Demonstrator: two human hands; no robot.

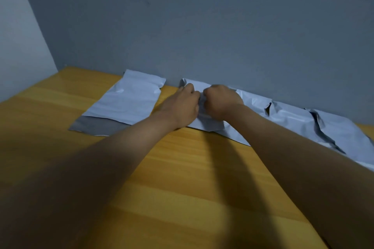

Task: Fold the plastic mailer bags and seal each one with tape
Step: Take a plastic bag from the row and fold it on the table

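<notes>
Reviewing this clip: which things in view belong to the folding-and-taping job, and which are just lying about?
In the job:
- middle mailer bag, gripped by left hand and right hand
- flat mailer bag on the left, grey flap showing
- crumpled mailer bags on the right
- no tape visible

Lying about:
- wooden table
- grey wall

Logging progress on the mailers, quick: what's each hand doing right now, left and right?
Left hand: fingers curled, pinching the middle mailer bag.
Right hand: fingers curled, gripping the same bag close beside the left hand.
</notes>
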